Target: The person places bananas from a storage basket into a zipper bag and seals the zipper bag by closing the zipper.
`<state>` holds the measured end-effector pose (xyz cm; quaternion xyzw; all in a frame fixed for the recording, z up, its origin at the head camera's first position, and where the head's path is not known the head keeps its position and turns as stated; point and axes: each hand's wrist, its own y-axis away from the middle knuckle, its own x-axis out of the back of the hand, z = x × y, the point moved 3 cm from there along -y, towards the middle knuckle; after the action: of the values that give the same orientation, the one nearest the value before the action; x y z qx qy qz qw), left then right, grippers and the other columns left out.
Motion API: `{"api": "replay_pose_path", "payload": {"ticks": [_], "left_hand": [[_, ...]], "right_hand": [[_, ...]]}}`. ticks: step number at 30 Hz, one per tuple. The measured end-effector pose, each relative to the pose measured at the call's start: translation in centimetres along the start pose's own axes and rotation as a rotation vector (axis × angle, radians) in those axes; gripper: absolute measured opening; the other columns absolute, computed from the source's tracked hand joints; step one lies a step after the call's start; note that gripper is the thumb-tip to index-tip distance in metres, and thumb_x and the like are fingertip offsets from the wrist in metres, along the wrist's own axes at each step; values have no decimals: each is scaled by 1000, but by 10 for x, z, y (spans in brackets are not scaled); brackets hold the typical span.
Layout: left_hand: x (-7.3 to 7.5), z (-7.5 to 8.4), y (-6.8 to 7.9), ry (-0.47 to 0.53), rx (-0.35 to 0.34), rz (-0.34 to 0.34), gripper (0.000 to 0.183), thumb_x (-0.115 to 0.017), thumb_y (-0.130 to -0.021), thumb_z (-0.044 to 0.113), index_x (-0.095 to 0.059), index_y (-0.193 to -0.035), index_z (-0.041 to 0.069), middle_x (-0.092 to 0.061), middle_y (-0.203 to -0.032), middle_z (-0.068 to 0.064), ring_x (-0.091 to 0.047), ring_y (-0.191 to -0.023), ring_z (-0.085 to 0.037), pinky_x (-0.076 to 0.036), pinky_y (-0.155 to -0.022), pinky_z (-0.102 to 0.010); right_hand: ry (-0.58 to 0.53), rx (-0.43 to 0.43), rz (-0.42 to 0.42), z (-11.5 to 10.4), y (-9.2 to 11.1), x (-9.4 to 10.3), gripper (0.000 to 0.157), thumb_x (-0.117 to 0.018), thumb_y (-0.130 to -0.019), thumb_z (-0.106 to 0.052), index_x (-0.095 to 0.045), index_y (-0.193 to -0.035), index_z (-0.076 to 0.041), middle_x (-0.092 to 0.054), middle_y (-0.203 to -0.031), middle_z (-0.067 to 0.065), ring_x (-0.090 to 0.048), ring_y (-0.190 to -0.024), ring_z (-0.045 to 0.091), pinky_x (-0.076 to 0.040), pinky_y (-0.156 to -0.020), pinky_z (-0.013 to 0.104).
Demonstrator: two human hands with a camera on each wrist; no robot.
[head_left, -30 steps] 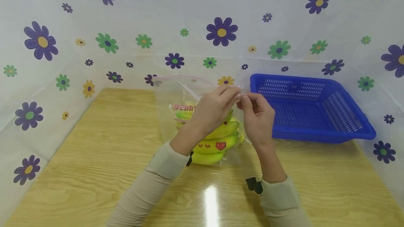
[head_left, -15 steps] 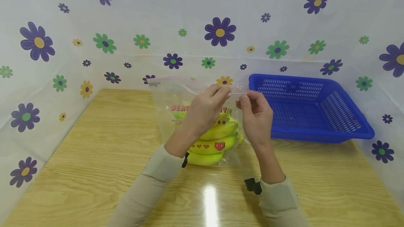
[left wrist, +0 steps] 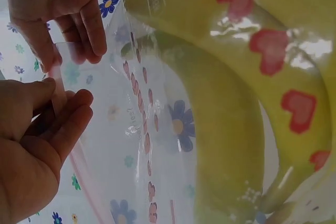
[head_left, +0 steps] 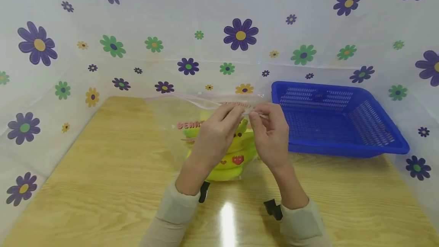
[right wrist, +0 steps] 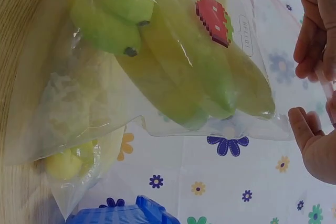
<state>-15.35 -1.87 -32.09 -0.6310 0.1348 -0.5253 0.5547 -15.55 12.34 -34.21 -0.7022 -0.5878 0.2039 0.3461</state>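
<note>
A clear zipper bag (head_left: 164, 119) with red and pink print stands on the table, holding bananas (head_left: 224, 174). Hearts printed on its film overlie the yellow fruit in the left wrist view, where the bananas (left wrist: 226, 129) fill the right side. At the bag's top edge, my left hand (head_left: 214, 136) pinches the pink zip strip (left wrist: 81, 169) between thumb and fingers. Close to its right, my right hand (head_left: 272, 136) pinches the same strip, the two sets of fingertips nearly meeting. Left of both hands, the strip runs on with its two edges apart.
A blue perforated basket (head_left: 343, 149) stands at the right behind my right hand. Behind the bag, the right wrist view shows a second clear film corner with a yellow-green thing (right wrist: 65, 163). A flowered white sheet (head_left: 199, 10) rises behind the wooden table (head_left: 113, 186).
My left hand first slid left along the strip, away from the right hand. Since then the right hand has moved left up to it, and the bag's top has dropped lower and spread leftward.
</note>
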Motion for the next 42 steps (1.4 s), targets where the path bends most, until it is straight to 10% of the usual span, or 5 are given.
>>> {"api": "replay_pose_path", "payload": {"ticks": [42], "left_hand": [[6,-30,5,-43,65,90,11,-62,-95,4,-70,-102,-1,-68,-101,-17,-65,-94,-30,-56,-88,-32]], "right_hand": [[90,4,-13,1,-3,7,8,-59,-96,3,-63,-99,9,-60,-103,20,-58,-95,18,-54,-85,22]]}}
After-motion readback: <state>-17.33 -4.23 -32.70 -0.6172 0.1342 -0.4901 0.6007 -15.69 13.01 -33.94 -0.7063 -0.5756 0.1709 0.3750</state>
